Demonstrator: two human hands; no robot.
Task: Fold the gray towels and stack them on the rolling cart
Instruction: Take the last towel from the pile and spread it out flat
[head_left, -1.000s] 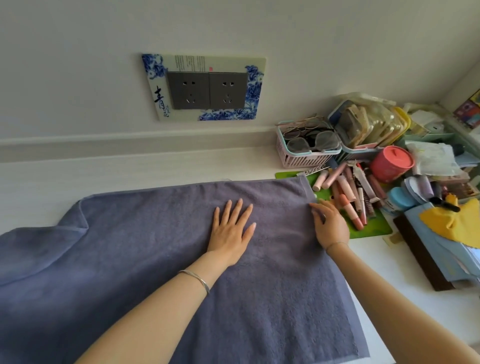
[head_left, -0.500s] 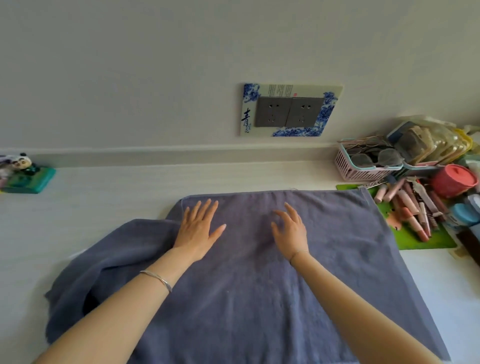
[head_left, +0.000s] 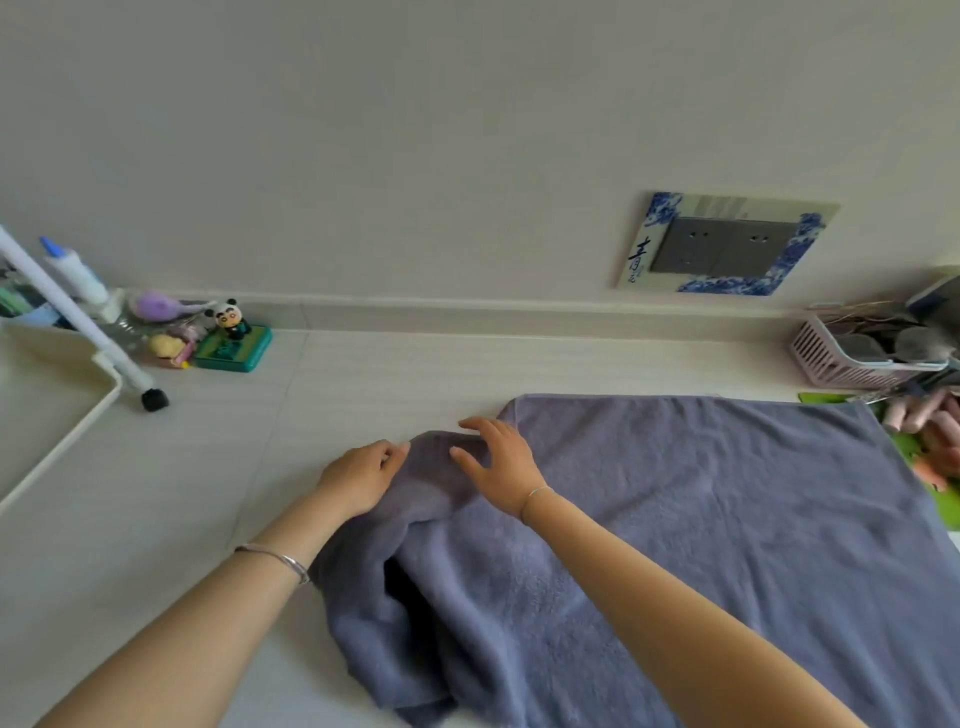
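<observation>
A gray towel (head_left: 727, 519) lies spread on the white counter (head_left: 156, 519), flat on the right and bunched into a loose fold at its left end. My left hand (head_left: 361, 480) is at the top of that bunched part, its fingertips pinching the towel's edge. My right hand (head_left: 498, 457) rests on the same lump just to the right, fingers spread. At the far left stands a white cart shelf (head_left: 57, 441) with a white pole and a black caster (head_left: 155, 400); no towel is seen on it.
A panda figure on a green box (head_left: 234, 348) and a purple brush (head_left: 156, 306) sit by the wall at the left. A pink basket (head_left: 852, 358), a green mat and pink cosmetic tubes (head_left: 930, 421) crowd the right edge. A wall socket (head_left: 727, 244) is above.
The view has swung left. Both hands slid left across the towel from its flat middle to the bunched left end, where the left hand now pinches the cloth.
</observation>
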